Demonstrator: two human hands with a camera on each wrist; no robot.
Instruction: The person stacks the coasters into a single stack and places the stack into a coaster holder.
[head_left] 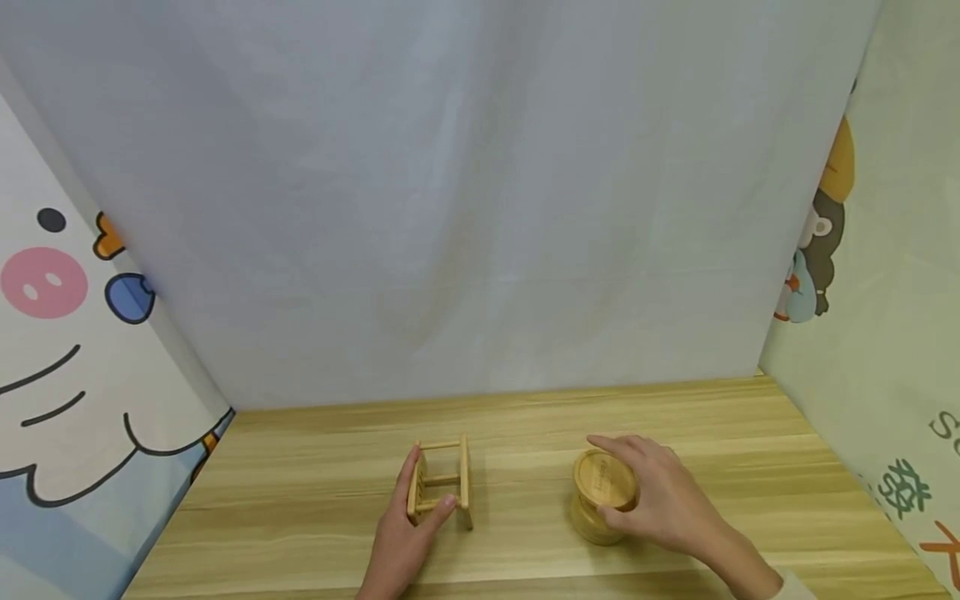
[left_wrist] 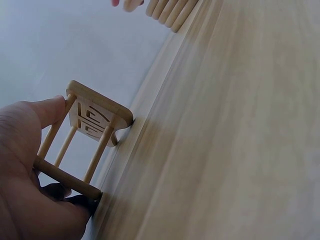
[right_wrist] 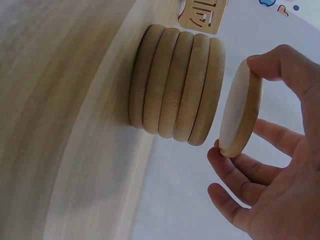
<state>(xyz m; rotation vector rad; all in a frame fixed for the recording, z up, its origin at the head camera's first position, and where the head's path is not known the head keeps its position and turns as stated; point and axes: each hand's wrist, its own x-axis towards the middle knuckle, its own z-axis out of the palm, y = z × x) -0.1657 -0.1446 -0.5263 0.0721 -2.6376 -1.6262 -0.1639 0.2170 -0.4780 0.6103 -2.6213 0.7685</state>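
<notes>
My left hand [head_left: 399, 537] grips a small wooden coaster holder [head_left: 466, 487], thumb on one side and fingers on the other. Its two flat end panels are joined by thin dowels, and a cut-out pattern shows on one panel [left_wrist: 92, 117]. The holder stands on the table with no coaster inside. To the right, my right hand [head_left: 667, 500] pinches one round wooden coaster [right_wrist: 250, 110] by its edge between thumb and fingers. That coaster has a pale underside and hangs just above a stack of several like coasters [right_wrist: 172, 85], with a visible gap between.
The light wood-grain table [head_left: 525, 546] runs back to a plain grey cloth [head_left: 487, 208]. A printed cartoon cloth [head_left: 75, 400] borders the left side, and a pale green printed one [head_left: 885, 292] the right.
</notes>
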